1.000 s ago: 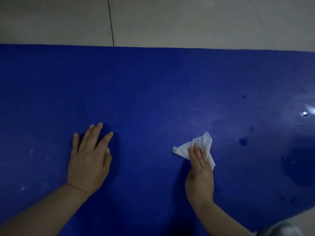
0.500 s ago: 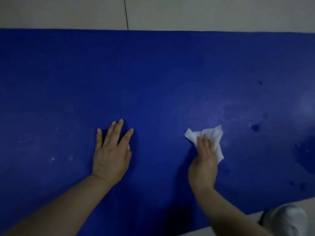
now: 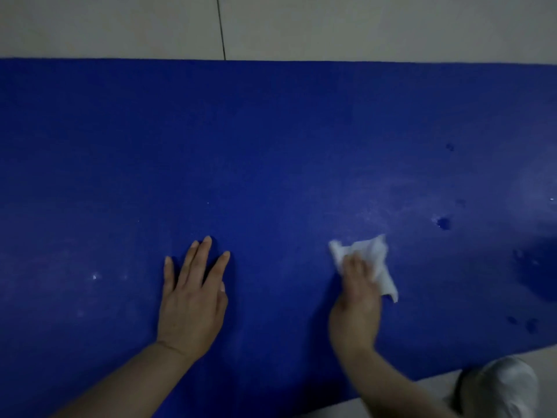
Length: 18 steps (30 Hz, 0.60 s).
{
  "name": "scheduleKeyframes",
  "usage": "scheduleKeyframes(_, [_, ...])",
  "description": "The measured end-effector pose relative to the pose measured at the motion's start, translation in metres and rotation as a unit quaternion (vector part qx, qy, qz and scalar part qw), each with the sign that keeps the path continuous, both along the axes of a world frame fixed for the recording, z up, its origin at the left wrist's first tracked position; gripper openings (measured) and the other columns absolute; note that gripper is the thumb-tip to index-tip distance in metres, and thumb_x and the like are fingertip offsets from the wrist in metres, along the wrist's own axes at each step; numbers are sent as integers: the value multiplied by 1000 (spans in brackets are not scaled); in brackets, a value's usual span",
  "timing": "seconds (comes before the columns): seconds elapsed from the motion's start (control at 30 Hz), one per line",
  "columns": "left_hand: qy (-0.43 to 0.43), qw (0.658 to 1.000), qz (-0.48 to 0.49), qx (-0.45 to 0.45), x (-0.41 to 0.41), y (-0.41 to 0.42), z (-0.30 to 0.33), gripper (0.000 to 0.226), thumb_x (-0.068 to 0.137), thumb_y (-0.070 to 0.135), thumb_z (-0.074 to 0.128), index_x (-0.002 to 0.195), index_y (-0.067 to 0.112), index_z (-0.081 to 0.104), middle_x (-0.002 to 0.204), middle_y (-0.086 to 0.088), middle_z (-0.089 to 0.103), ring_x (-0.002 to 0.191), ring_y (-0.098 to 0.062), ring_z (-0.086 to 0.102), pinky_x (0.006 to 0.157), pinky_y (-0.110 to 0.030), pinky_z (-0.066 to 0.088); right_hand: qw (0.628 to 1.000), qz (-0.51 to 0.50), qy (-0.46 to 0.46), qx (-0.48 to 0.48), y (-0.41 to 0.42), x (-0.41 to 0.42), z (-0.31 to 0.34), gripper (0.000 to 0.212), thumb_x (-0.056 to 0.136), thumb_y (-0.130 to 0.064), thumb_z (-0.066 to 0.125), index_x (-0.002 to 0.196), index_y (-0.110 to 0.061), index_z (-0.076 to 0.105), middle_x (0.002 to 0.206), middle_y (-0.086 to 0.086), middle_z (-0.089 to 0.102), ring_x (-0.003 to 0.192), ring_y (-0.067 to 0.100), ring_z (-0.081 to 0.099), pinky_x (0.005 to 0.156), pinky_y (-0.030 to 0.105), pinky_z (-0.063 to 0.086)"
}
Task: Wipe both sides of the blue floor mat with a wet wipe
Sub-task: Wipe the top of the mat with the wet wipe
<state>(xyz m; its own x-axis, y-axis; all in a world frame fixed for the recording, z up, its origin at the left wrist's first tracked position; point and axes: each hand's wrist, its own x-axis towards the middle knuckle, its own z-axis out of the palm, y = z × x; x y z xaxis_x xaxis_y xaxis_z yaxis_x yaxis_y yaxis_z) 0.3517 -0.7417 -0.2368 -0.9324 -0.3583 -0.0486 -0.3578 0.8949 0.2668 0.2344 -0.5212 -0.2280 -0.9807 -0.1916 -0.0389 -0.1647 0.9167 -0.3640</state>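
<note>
Pale tiled floor [image 3: 361,25], dim light; blue floor mat [image 3: 286,140] lies flat on it, long axis running left to right across the view.

Both mat ends are cut off by the frame edges; the far long edge runs straight below one dark tile joint [image 3: 221,28]. Left hand [image 3: 193,300] rests palm-down on the mat, fingers straight and slightly spread, holding nothing. Right hand [image 3: 357,300] presses a crumpled white wet wipe [image 3: 373,254] against the mat; its fingers are blurred, so whether they curl round the wipe cannot be told. Part of the wipe is hidden under the hand. Dark wet spots [image 3: 443,223] and a larger dark patch [image 3: 539,276] mark the mat to the right. A pale rounded object [image 3: 506,387] at bottom right is cut off and unidentifiable.
</note>
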Motion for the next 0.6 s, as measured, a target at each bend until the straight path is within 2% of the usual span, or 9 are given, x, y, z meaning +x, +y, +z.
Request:
scheduleKeyframes(0.1, [-5, 1000, 2, -8, -1, -1, 1, 50, 91, 25, 28, 135, 12, 48, 151, -15, 33, 139, -29, 30, 108, -62, 25, 979, 202, 0, -43, -34, 82, 5, 56, 76, -5, 39, 128, -18, 52, 133, 2, 58, 123, 19, 49, 99, 31, 38])
scheduleKeyframes(0.2, [-6, 1000, -5, -15, 0, -2, 1, 50, 91, 25, 28, 136, 14, 45, 151, -15, 33, 139, -29, 29, 109, -61, 25, 930, 365, 25, -34, -23, 91, -4, 51, 81, -14, 40, 131, -21, 49, 141, -4, 49, 131, 14, 42, 104, 33, 34])
scheduleKeyframes(0.23, [-6, 1000, -4, -14, 0, -2, 1, 50, 91, 25, 28, 136, 14, 46, 151, -14, 33, 139, -28, 29, 109, -60, 24, 930, 366, 24, -26, -13, 76, -8, 53, 82, -11, 39, 133, -19, 50, 144, -3, 45, 132, 16, 41, 107, 32, 32])
scheduleKeyframes(0.3, [-5, 1000, -1, -16, 0, -2, 1, 50, 92, 26, 28, 136, 13, 48, 151, -14, 33, 139, -28, 30, 110, -60, 24, 962, 268, 40, -21, 2, 36, -12, 58, 83, 1, 33, 136, -13, 51, 146, 2, 41, 134, 19, 41, 112, 32, 30])
scheduleKeyframes(0.37, [-8, 1000, -2, -20, 0, -2, 0, 51, 92, 26, 28, 136, 12, 49, 151, -15, 34, 139, -29, 31, 110, -60, 24, 992, 113, 47, -26, 8, -4, -13, 63, 78, 15, 37, 135, -9, 51, 146, 2, 40, 137, 21, 36, 109, 45, 37])
scheduleKeyframes(0.43, [-7, 1000, -3, -21, 1, -2, -1, 51, 92, 26, 28, 135, 12, 50, 150, -16, 35, 138, -29, 31, 110, -60, 25, 998, 21, 29, -52, -12, -17, -7, 72, 70, 27, 48, 133, -7, 54, 144, 1, 41, 137, 22, 33, 102, 54, 42])
scheduleKeyframes(0.5, [-6, 1000, -3, -20, 1, -2, -2, 50, 92, 26, 28, 135, 12, 50, 150, -16, 35, 138, -29, 30, 109, -60, 25, 995, 72, 47, -49, -35, 6, -1, 78, 61, 27, 57, 131, -10, 53, 139, 5, 51, 129, 26, 47, 94, 51, 48])
scheduleKeyframes(0.53, [-7, 1000, -3, -20, 1, -3, -2, 50, 91, 26, 28, 135, 12, 49, 151, -15, 34, 139, -29, 30, 110, -60, 25, 987, 142, 58, -38, -43, 29, -2, 78, 61, 21, 59, 130, -14, 49, 136, 4, 55, 125, 26, 52, 92, 47, 51])
scheduleKeyframes(0.6, [-8, 1000, -8, -22, 0, -3, -2, 50, 90, 27, 29, 135, 13, 48, 151, -15, 33, 139, -29, 29, 110, -59, 24, 946, 317, 60, -24, -51, 76, 1, 61, 73, -1, 51, 130, -20, 44, 137, -2, 54, 126, 20, 51, 97, 39, 47])
